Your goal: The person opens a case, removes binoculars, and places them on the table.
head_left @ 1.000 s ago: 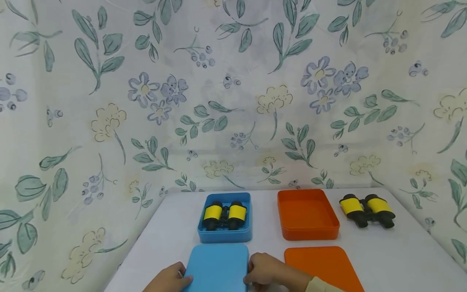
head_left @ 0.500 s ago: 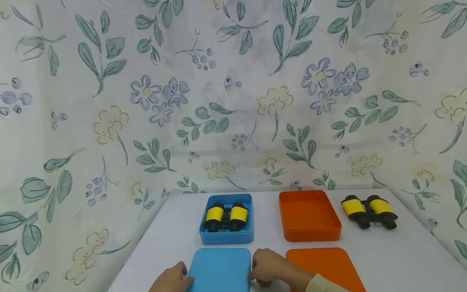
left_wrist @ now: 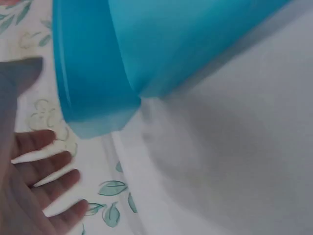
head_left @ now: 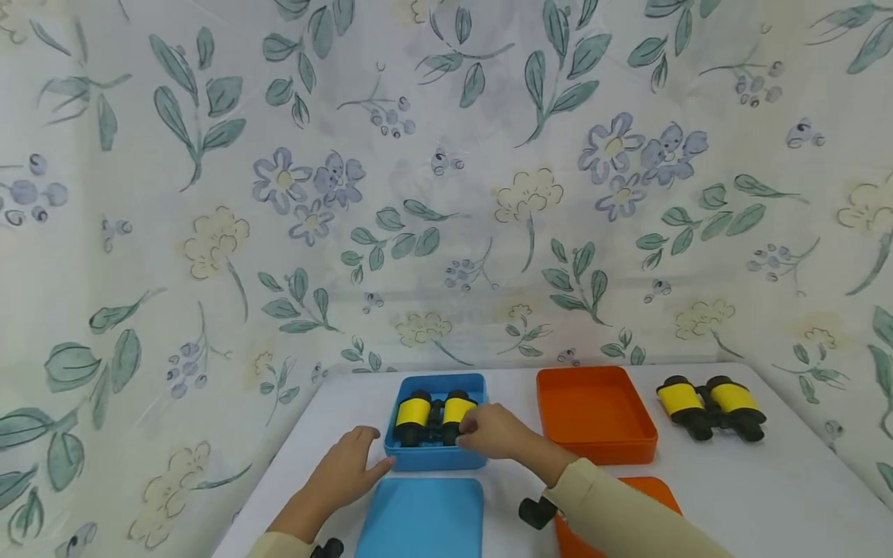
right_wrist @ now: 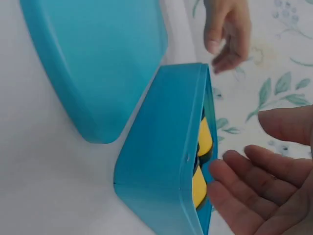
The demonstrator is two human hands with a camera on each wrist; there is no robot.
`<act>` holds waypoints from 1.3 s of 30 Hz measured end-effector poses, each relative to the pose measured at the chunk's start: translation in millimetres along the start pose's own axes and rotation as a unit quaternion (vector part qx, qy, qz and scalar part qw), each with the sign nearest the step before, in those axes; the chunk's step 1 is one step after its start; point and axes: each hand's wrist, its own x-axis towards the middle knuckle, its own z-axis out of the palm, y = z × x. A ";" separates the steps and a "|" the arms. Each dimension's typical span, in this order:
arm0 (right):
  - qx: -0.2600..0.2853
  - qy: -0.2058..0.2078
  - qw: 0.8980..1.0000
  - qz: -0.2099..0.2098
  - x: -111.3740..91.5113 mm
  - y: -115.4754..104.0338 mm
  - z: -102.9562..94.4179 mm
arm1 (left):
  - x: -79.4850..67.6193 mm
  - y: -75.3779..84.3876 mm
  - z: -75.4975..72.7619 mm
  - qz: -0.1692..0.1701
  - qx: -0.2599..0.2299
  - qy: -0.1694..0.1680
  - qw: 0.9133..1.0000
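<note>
A pair of black and yellow binoculars [head_left: 415, 411] lies inside the blue box [head_left: 436, 460], left of centre on the table. My right hand [head_left: 498, 432] is over the box's right edge, fingers beside the right barrel; the right wrist view shows its fingers [right_wrist: 259, 181] loosely extended with nothing held. At the box's left front corner is my left hand [head_left: 352, 465], thumb and fingers spread apart. The left wrist view shows that hand [left_wrist: 34, 181] with straight fingers, near the box wall [left_wrist: 88, 73]. Just in front of the box lies the light blue lid [head_left: 422, 519], untouched.
Right of the blue box stands an orange box [head_left: 593, 418] with nothing inside. An orange lid [head_left: 656, 492] lies before it, partly hidden by my right sleeve [head_left: 621, 511]. A second pair of binoculars [head_left: 732, 394] lies at the far right. Floral cloth [head_left: 446, 333] hangs behind the table.
Both hands have left the sides of the blue lid and moved forward to the blue box, left hand at its left, right hand at its right. The lid stays on the table.
</note>
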 end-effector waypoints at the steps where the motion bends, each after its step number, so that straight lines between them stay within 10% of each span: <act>1: 0.001 0.006 1.000 -0.002 6.3 -1.5 1.0 | 5.8 -0.8 0.9 0.017 0.003 0.008 1.000; 9: -0.117 0.018 0.993 -0.009 51.1 -1.5 22.7 | 43.6 -10.4 17.6 0.113 0.020 0.022 0.993; 26: -0.277 0.026 0.959 0.062 92.8 -6.9 68.4 | 56.6 -21.7 27.3 0.091 0.041 -0.031 0.995; 39: -0.260 0.038 0.961 0.082 102.9 -2.7 79.0 | 56.9 -22.0 30.3 0.088 0.037 -0.029 0.995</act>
